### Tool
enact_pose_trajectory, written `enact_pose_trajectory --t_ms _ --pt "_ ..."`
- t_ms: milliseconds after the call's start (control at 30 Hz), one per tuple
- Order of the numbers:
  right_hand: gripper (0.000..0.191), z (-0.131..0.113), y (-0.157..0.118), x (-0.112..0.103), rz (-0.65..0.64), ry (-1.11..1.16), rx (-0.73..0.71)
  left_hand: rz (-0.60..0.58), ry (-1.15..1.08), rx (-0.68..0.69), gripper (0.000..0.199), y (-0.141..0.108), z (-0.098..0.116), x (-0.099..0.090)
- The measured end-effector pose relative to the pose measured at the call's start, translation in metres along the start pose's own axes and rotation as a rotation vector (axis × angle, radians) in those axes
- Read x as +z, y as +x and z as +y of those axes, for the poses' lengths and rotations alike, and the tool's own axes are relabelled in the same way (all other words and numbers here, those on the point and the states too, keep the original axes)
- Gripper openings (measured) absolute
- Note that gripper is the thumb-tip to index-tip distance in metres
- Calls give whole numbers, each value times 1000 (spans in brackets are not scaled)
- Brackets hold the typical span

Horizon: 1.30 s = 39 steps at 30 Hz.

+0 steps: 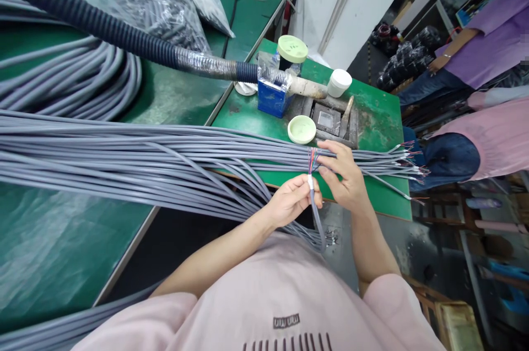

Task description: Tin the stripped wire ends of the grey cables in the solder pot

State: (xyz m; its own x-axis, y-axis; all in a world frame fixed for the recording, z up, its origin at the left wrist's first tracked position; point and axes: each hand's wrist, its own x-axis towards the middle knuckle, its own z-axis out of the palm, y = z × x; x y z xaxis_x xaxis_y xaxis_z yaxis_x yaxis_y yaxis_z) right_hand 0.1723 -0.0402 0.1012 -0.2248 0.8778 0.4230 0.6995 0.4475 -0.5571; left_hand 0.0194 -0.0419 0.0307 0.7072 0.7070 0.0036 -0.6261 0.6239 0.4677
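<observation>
My left hand (292,199) is closed around a grey cable (317,221) just below its stripped end, where a white band (310,181) wraps the jacket. Thin coloured wires (312,159) fan upward from that end. Beside them is my right hand (342,172), its fingers apart and curved, fingertips at the wires' right edge; whether they touch cannot be made out. Behind both hands, a thick bundle of grey cables (177,147) runs across the green table (382,119), with stripped wire ends (409,161) at the right.
A black corrugated hose (136,37) ends in a taped nozzle above a dark soldering pot (328,118). Around it stand a blue box (273,98), a shallow pale dish (301,129), a white cup (339,82) and a green-lidded jar (292,49). Coiled cables (103,81) lie left; people are at right.
</observation>
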Motion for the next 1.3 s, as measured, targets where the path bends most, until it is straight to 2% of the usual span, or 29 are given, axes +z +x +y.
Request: enact_pose_trajectory --t_ms 100,233,367,467,533,600,667,767,867,1000,1300 --pt "17 2 -2 3 -45 -27 -17 28 -7 0 33 0 2 -2" --pt "16 4 -12 4 -20 -106 -21 98 -8 -3 33 3 4 -1" --pt "39 8 -28 2 68 -287 -102 212 -26 11 32 10 8 3" --pt "45 12 -40 3 15 -320 -265 233 -44 26 29 14 10 6" --pt "41 15 -43 4 7 -309 -328 197 -33 13 29 15 10 8" --pt "39 19 -40 2 80 -257 -320 136 96 10 29 13 12 9" --pt "36 22 -29 -2 225 -180 -255 30 404 36 30 8 16 10" --pt "26 28 -5 -11 444 -107 -105 -238 992 86 29 -3 26 12" --pt "19 36 21 -13 501 -50 26 -436 1277 132 28 -13 35 16" --pt "18 46 48 -5 445 -6 87 -496 1311 239 28 -20 47 22" --pt "22 60 79 15 234 -147 107 -405 1215 540 28 -23 59 26"
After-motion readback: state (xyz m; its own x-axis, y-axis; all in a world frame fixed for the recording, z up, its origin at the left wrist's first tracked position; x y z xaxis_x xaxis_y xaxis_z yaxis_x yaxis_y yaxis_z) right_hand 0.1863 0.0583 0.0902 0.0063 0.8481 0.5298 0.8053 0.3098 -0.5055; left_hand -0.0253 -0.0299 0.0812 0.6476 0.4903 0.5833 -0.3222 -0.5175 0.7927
